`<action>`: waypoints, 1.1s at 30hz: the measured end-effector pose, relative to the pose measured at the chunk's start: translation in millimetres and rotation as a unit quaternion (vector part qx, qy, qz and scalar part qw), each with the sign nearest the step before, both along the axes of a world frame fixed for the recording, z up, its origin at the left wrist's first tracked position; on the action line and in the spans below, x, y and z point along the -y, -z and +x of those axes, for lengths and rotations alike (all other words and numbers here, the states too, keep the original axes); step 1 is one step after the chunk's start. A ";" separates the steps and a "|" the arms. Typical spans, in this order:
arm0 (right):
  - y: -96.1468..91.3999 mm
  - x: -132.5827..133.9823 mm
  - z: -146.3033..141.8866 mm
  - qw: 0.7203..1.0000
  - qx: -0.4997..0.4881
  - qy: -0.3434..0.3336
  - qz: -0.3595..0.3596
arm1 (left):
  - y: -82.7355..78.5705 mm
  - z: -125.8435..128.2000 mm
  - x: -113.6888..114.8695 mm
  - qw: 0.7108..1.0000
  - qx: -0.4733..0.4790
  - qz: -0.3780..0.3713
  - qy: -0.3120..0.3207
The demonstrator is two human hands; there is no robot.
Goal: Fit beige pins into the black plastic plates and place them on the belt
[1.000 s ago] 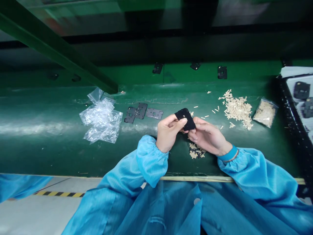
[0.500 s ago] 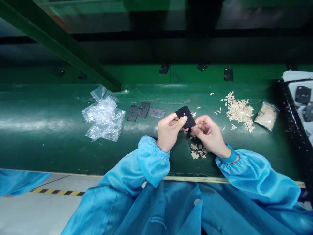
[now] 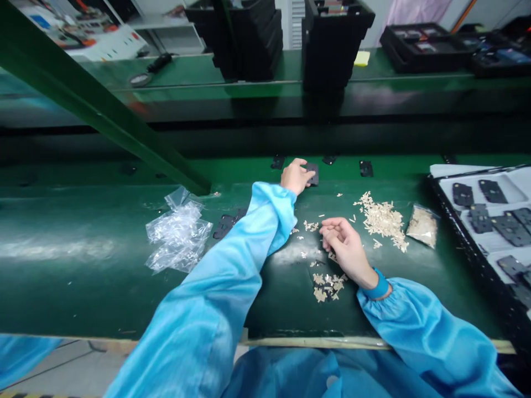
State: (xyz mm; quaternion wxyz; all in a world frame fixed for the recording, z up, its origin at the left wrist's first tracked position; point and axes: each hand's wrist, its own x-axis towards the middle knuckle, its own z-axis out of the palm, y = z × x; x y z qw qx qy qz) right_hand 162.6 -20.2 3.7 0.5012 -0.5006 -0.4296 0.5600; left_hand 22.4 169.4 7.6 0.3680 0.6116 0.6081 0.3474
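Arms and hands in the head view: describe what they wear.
The left sleeve and right sleeve are loose, shiny and bright blue. The left hand and right hand are ungloved; a darker blue band circles the right wrist.

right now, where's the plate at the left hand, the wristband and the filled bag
plate (image 3: 315,178): head view, on the uncovered right part of its face
wristband (image 3: 377,284): head view, on the middle of its blue band
filled bag (image 3: 422,226): head view, on its middle

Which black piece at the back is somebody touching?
The black piece touching the left hand; the other black pieces back there lie untouched.
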 end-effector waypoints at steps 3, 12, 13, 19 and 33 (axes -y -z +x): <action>2.5 -0.1 2.8 1.000 -0.016 0.009 0.001 | -3.8 11.5 -29.7 0.998 -0.032 0.045 -0.003; 0.7 -1.7 -0.2 0.999 -0.044 -0.005 -0.010 | 8.0 -47.8 -35.8 0.992 -0.111 0.055 -0.033; 0.4 -2.1 -0.5 0.999 -0.044 -0.004 -0.010 | 6.7 -49.9 -39.0 0.993 -0.107 0.045 -0.028; -1.8 -1.9 7.2 1.000 -0.014 -0.002 0.016 | -21.9 -60.7 -38.2 0.998 -0.060 -0.024 -0.012; -16.3 -237.9 70.8 0.719 0.688 -0.043 0.091 | -2.2 -65.8 152.6 0.933 0.325 -0.155 -0.022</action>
